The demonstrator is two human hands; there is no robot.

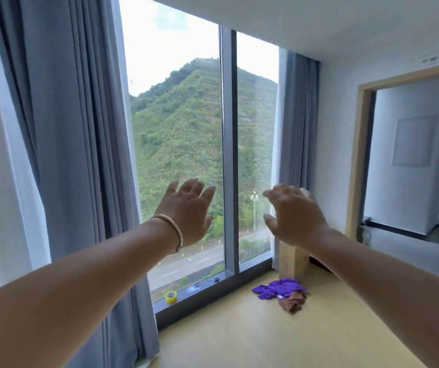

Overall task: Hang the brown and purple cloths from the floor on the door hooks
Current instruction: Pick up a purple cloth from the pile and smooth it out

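Observation:
A crumpled purple cloth (278,288) lies on the wooden floor near the window's right corner, and a brown cloth (294,302) lies bunched against its right side. Both arms are stretched out in front of me at window height. My left hand (186,212), with a bracelet on its wrist, is raised with its fingers spread and holds nothing. My right hand (294,215) is also up, its fingers loosely bent and empty. Both hands are well above and apart from the cloths. No door hooks are in view.
A tall window (229,155) with grey curtains (74,155) fills the wall ahead. On its sill lie a yellow tape roll (171,297) and scissors (214,280). A cardboard box (292,261) stands in the corner. A doorway (409,160) opens on the right.

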